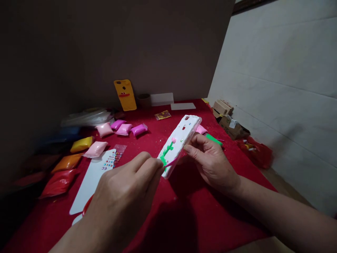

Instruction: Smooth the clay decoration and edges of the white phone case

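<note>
A phone case (pixel 177 142) coated in white clay is tilted up over the table, with a green stem, a pink flower and small gems on its face. My right hand (pixel 213 160) grips its right edge between thumb and fingers. Closed in a pinch, my left hand (pixel 129 186) holds a magenta clay tool (pixel 171 164) against the lower end of the case, by the green clay. The rest of the tool is hidden in my left fingers. Behind my right hand lie a pink clay packet (pixel 201 129) and a green piece (pixel 213 139).
Clay packets in red (pixel 58 182), orange (pixel 66 163), yellow (pixel 82 144) and pink (pixel 123 129) lie left on the red cloth (pixel 168 225). A white board (pixel 92 177) bears a gem sheet (pixel 113 160). Behind stands a yellow phone case (pixel 125 98). Cardboard boxes (pixel 231 123) sit right.
</note>
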Demonstrator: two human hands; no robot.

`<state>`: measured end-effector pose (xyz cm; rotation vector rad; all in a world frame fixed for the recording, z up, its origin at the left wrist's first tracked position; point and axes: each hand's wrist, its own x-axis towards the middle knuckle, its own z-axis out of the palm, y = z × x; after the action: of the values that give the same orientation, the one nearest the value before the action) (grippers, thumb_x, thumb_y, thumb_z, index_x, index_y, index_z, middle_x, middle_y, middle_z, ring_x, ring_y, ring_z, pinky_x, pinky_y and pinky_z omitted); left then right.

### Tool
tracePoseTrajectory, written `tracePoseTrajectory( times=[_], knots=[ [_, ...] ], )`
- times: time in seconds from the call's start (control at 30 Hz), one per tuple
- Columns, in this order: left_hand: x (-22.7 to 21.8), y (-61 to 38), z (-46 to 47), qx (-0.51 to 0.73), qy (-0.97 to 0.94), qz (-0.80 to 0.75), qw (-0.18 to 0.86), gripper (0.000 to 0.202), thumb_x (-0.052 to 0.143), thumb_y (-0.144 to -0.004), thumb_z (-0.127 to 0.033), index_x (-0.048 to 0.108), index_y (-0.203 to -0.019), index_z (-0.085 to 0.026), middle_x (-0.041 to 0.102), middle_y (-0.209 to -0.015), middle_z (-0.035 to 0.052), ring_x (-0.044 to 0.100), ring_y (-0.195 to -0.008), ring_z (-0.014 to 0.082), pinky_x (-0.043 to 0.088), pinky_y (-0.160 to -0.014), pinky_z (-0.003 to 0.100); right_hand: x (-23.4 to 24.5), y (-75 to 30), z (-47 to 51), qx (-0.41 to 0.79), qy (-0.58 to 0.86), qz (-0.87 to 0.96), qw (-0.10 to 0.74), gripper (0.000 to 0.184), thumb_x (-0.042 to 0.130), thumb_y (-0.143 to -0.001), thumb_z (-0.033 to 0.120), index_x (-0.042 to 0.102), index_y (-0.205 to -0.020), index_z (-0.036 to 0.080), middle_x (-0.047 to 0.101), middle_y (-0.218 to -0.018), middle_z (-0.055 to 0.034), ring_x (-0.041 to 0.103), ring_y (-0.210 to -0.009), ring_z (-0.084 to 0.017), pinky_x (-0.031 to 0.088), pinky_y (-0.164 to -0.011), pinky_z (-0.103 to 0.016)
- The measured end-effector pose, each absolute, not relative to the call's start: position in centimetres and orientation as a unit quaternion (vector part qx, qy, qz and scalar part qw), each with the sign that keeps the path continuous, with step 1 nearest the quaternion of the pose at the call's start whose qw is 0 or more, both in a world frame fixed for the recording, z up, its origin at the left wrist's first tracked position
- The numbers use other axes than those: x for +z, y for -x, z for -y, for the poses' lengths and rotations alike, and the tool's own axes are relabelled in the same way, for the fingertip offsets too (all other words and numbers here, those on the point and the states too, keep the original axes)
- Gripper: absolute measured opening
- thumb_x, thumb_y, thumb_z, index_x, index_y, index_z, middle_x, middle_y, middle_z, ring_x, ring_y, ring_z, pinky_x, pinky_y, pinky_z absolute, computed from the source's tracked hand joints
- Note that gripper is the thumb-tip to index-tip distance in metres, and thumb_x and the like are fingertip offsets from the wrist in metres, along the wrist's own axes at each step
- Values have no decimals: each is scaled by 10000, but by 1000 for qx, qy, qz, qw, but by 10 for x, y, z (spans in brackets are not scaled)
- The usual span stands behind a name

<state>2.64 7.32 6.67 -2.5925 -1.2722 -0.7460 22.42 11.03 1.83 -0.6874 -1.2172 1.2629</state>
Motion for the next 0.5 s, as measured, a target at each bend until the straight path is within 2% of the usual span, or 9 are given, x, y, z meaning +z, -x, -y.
tracePoseTrajectory(
  times=[0.13, 0.4, 0.5],
  knots=[
    [67, -27, -72, -257, 870, 408, 104, 229, 421, -940, -143, 625, -844, -180, 642, -769, 26, 620, -645, 146, 404, -504, 247, 18, -224, -110, 538, 301, 525, 586, 73, 629, -886, 231, 664, -950, 237, 616, -920, 6, 582, -867, -155, 482, -798, -320],
    [65, -31, -74, -251, 873, 411, 80, 255, 398, -954, -151, 621, -834, -181, 631, -754, 24, 613, -629, 143, 430, -529, 257, 20, -224, -110, 531, 288, 522, 602, 38, 625, -886, 213, 654, -872, 233, 600, -873, 20, 542, -836, -124, 456, -801, -282],
    [64, -31, -73, -256, 872, 409, 86, 249, 405, -956, -155, 621, -835, -182, 632, -755, 25, 618, -628, 149, 406, -492, 258, 21, -224, -110, 532, 290, 522, 600, 40, 621, -887, 218, 657, -891, 236, 604, -880, 18, 551, -840, -130, 459, -807, -289]
  ],
)
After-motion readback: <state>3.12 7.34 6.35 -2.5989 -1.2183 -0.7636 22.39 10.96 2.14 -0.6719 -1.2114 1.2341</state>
